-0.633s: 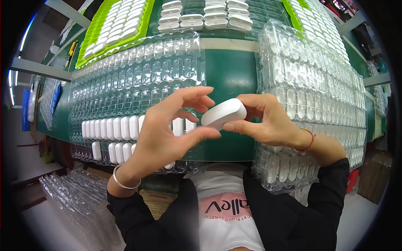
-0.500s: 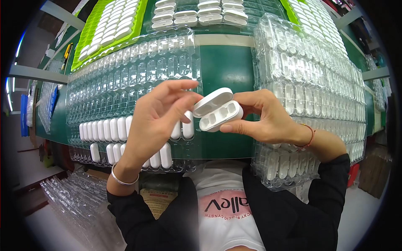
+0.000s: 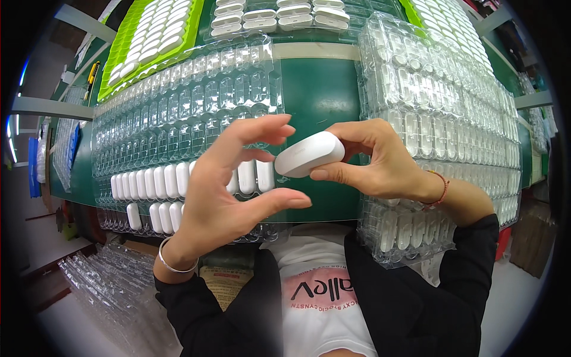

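Note:
A white earbud charging case (image 3: 310, 156), its lid closed, is pinched by its right end between the thumb and fingers of my right hand (image 3: 380, 159). It is held tilted above the green table (image 3: 321, 83). My left hand (image 3: 232, 178) is open just left of the case, thumb and fingers spread wide apart with nothing between them. Under and behind that hand lies a clear plastic tray (image 3: 178, 113), where a row of white cases (image 3: 157, 182) stands in the nearer slots; my left hand hides part of the row.
On the right are stacked clear trays (image 3: 440, 137) holding white pieces. Green trays of white parts stand far left (image 3: 156, 35) and far right (image 3: 443, 30). Opened white cases (image 3: 260, 19) sit at the back middle. More clear trays (image 3: 113, 297) are piled low at the left.
The case's lid has gone from open to closed, in my right hand. My left hand's fingers have spread apart beside it.

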Demonstrator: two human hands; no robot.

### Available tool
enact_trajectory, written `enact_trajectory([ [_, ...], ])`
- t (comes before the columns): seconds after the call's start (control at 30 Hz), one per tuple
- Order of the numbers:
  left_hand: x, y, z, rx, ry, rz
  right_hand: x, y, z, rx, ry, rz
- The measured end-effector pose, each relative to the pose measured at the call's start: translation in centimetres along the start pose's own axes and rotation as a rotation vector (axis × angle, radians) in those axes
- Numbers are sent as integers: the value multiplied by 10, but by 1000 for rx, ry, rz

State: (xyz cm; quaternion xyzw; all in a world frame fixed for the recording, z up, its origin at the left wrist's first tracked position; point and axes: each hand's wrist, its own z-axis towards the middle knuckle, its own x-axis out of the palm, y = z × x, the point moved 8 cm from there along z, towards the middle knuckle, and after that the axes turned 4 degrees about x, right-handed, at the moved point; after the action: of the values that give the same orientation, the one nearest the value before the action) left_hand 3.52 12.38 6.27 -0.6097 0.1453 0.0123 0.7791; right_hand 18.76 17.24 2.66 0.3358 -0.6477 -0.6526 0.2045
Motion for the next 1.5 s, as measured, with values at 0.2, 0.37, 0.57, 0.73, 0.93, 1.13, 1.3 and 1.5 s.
enact_trajectory([
  [0.2,2,30,-5,-329,28,-393,6,19,-6,-259,88,-129],
  [0.37,1,31,-9,-271,-22,-479,5,19,-5,-294,47,-140],
  [0.57,-7,7,-9,-23,-44,-231,3,15,-4,-199,31,-138],
  [0.73,5,9,-7,-30,29,-33,3,16,-4,-190,37,-142],
  [0.93,0,38,-10,-300,-26,-394,3,18,-7,-302,46,-122],
  [1.13,1,14,-4,-59,66,-97,3,17,-3,-105,59,-179],
  [1.3,-7,-2,9,42,173,235,6,20,9,-12,4,-72],
  [1.5,-148,32,54,159,-115,696,-51,59,18,-417,-363,-993],
])
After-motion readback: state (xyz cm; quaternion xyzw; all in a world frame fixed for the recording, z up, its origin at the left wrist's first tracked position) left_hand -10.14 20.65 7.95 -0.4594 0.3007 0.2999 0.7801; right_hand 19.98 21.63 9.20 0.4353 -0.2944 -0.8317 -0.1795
